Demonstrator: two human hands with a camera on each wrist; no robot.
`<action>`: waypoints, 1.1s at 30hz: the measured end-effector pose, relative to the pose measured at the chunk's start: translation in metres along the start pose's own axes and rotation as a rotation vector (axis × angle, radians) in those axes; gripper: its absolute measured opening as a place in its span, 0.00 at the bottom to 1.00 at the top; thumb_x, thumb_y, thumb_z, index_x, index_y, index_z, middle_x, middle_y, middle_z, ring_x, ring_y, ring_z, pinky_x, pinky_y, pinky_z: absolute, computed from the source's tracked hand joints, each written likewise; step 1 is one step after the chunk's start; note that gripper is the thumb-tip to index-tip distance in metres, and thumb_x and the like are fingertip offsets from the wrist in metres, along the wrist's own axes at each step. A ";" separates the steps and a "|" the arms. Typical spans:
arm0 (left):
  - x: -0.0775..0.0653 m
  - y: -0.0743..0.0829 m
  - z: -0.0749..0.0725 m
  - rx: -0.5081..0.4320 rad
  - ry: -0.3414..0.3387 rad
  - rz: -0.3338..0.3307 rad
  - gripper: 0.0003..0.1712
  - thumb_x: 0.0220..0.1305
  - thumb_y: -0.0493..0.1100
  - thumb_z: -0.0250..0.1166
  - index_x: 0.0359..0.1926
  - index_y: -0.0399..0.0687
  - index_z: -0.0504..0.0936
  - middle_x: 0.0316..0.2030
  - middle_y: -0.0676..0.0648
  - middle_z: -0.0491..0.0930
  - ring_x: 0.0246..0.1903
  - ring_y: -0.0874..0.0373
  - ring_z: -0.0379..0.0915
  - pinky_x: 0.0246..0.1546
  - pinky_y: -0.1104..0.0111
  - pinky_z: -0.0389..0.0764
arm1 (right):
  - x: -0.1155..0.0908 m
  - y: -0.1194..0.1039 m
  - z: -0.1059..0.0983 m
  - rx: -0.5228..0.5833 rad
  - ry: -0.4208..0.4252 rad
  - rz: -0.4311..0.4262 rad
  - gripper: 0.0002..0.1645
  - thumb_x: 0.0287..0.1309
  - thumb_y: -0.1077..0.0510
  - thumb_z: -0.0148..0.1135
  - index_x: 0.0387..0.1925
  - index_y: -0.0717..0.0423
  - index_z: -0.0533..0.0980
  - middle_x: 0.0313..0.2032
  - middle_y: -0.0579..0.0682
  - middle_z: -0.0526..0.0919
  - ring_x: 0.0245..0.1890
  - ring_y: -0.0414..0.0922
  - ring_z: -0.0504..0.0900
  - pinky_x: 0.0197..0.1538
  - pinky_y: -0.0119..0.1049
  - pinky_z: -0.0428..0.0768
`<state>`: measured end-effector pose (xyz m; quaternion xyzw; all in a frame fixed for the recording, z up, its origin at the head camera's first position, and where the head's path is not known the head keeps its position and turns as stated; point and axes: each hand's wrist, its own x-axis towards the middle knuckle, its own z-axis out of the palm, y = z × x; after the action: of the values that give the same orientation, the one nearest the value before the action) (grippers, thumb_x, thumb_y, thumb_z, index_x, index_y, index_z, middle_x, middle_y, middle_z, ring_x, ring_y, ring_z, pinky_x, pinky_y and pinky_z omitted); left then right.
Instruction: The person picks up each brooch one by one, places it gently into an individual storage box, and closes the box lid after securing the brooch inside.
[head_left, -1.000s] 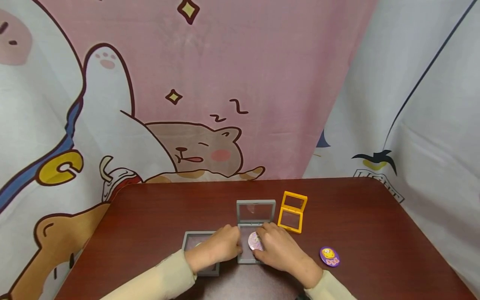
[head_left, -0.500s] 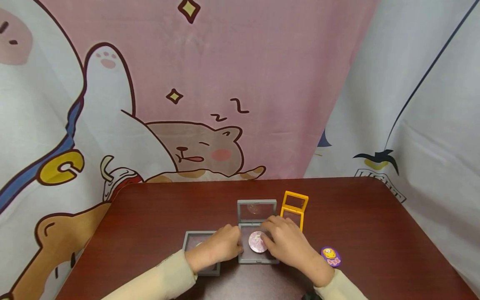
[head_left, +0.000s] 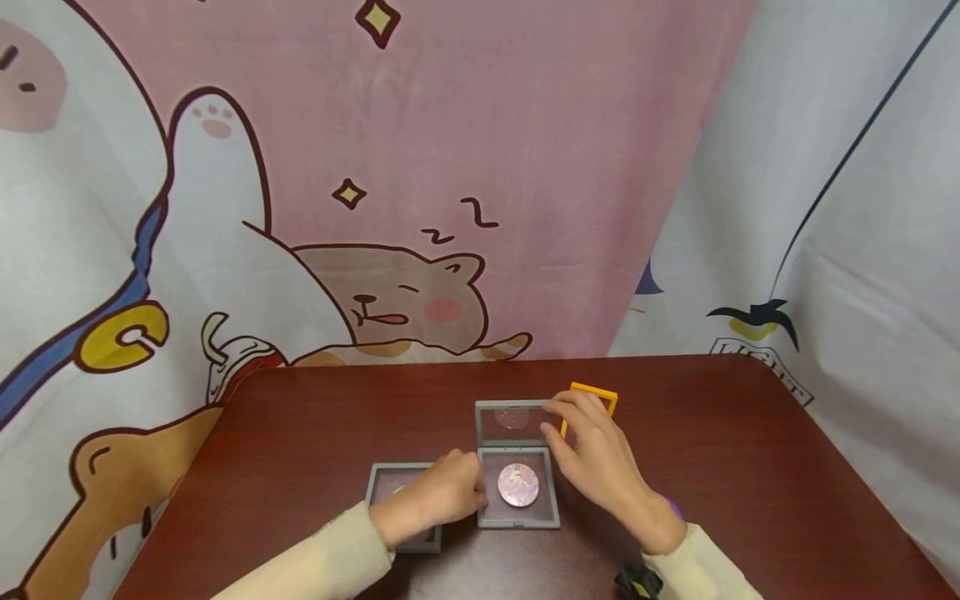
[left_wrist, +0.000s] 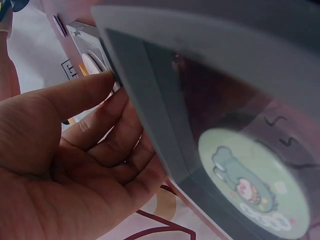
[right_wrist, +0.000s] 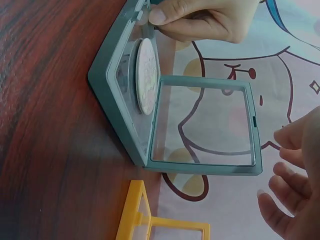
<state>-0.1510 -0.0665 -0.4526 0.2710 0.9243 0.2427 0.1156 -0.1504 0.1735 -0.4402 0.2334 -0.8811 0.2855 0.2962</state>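
Observation:
An open grey display case [head_left: 517,525] has its lid raised, and a round pink-white badge [head_left: 518,485] lies on the clear film of its base. My left hand [head_left: 442,492] holds the left edge of that base, its thumb [right_wrist: 159,16] at the rim in the right wrist view. Beside the lid's upper right corner, my right hand [head_left: 600,454] holds nothing, its fingers loosely bent. In the right wrist view a gap shows between these fingers [right_wrist: 280,200] and the raised lid [right_wrist: 207,170].
A second grey case [head_left: 420,546], partly under my left forearm, contains a green cartoon badge [left_wrist: 255,185]. A small open yellow case [head_left: 592,389] is partly covered by my right hand. Only a sliver of a purple badge [head_left: 674,506] shows behind my right wrist.
My right hand has let go of the pink-white badge and moved up and right to beside the lid, uncovering the badge in the base. My left hand stays in place.

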 end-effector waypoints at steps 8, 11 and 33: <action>-0.001 0.001 0.000 0.000 -0.006 -0.008 0.37 0.57 0.32 0.75 0.07 0.58 0.59 0.06 0.63 0.51 0.09 0.72 0.47 0.12 0.76 0.54 | -0.002 0.005 0.002 -0.008 -0.089 0.080 0.27 0.60 0.61 0.75 0.60 0.64 0.81 0.56 0.56 0.82 0.52 0.50 0.78 0.37 0.40 0.82; -0.001 0.001 0.000 -0.001 -0.004 -0.010 0.37 0.57 0.32 0.75 0.07 0.58 0.59 0.06 0.63 0.51 0.09 0.72 0.46 0.12 0.76 0.54 | -0.003 0.006 0.003 -0.014 -0.117 0.108 0.27 0.62 0.60 0.74 0.61 0.63 0.80 0.56 0.56 0.82 0.51 0.49 0.77 0.36 0.39 0.80; -0.004 0.000 0.005 -0.055 0.032 -0.030 0.36 0.57 0.32 0.75 0.06 0.57 0.61 0.05 0.64 0.54 0.09 0.72 0.50 0.13 0.75 0.59 | -0.012 0.006 0.000 0.018 -0.010 0.048 0.15 0.58 0.69 0.74 0.47 0.60 0.85 0.42 0.47 0.85 0.45 0.43 0.82 0.47 0.41 0.81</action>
<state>-0.1462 -0.0671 -0.4563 0.2498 0.9230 0.2705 0.1117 -0.1452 0.1809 -0.4497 0.2161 -0.8852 0.2994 0.2828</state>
